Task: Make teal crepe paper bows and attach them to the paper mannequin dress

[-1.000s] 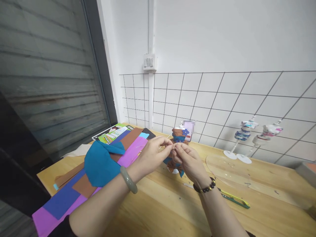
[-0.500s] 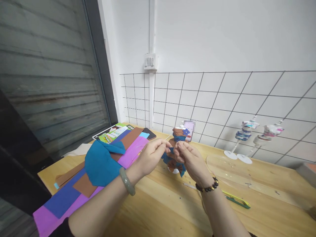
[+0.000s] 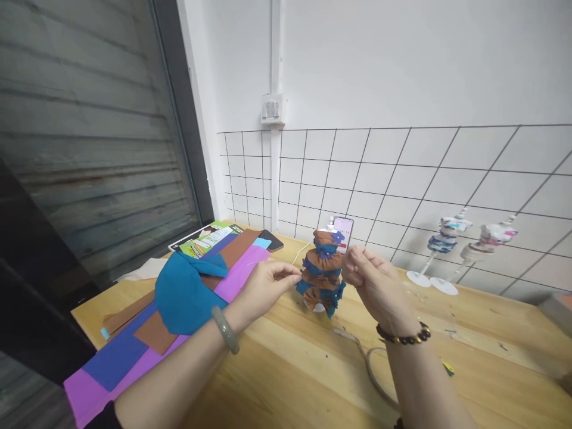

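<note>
A miniature dress form (image 3: 322,265) in ruffled brown and blue fabric-like layers, with small purple-blue flowers, stands on the table between my hands. My left hand (image 3: 270,289) is at its left side, thumb and forefinger pinched close to the ruffles. Whether those fingertips touch the ruffles, I cannot tell. To the right of the form, my right hand (image 3: 373,283) is raised with its fingers closed. Anything pinched in either hand is too small or hidden to make out. Behind the form a lit phone (image 3: 344,231) leans upright.
Left of the hands lie a teal sheet (image 3: 183,298), brown strips (image 3: 156,333), a blue sheet (image 3: 118,360) and a magenta sheet (image 3: 92,396). Another phone (image 3: 271,240) lies behind them. A cable (image 3: 370,363) curls at front. Two small white-based forms (image 3: 447,235) stand right, near the wire grid.
My hands have moved apart from in front of the dress form, the right one outward to the right. More of the form and the cable now show; my right forearm covers most of the yellow-green cutter.
</note>
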The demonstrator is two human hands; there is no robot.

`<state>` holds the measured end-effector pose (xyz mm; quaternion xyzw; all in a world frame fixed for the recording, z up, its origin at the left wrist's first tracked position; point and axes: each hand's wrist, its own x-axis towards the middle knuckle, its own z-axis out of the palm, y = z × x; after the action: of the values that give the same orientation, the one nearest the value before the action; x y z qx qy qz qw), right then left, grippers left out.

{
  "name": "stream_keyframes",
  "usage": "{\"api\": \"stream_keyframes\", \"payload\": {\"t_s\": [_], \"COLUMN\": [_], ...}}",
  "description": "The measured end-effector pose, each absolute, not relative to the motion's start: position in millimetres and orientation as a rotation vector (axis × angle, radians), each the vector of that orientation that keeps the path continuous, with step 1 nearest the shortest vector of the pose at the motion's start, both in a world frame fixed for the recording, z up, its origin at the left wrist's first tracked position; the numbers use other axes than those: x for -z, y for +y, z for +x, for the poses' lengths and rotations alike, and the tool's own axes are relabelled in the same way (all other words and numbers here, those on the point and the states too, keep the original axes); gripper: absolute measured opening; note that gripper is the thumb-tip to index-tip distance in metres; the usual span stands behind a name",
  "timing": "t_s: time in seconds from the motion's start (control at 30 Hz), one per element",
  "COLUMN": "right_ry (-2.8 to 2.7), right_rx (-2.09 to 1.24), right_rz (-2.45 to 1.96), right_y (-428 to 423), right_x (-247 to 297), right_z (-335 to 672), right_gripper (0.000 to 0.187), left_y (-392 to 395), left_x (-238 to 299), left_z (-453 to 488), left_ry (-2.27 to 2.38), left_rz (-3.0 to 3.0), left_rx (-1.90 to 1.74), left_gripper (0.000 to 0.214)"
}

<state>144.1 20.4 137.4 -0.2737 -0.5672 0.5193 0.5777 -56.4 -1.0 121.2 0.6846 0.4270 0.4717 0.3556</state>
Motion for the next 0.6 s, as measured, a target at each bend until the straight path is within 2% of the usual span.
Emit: {"api": "stream_keyframes", "payload": {"t_s": [0.3,0.6], "right_ry": [-1.135,-1.112], "right_rx": [-1.048,-0.977], "right_rz": [-0.701,-0.818], "right_y": [31.1,39.6], "right_x": [-134.4,-124.8], "right_z": [163.6,162.0], "right_gripper": [0.017,0.027], "left_y": [5.3,32.2], "left_x": [-106.7,-123.8], "left_z": [-61.1,-52.2], "left_ry": [1.198,1.187], "left_rz": [1.825,1.775], "left_rx": [-1.157,-1.342], "left_gripper": [0.008,0.020]}}
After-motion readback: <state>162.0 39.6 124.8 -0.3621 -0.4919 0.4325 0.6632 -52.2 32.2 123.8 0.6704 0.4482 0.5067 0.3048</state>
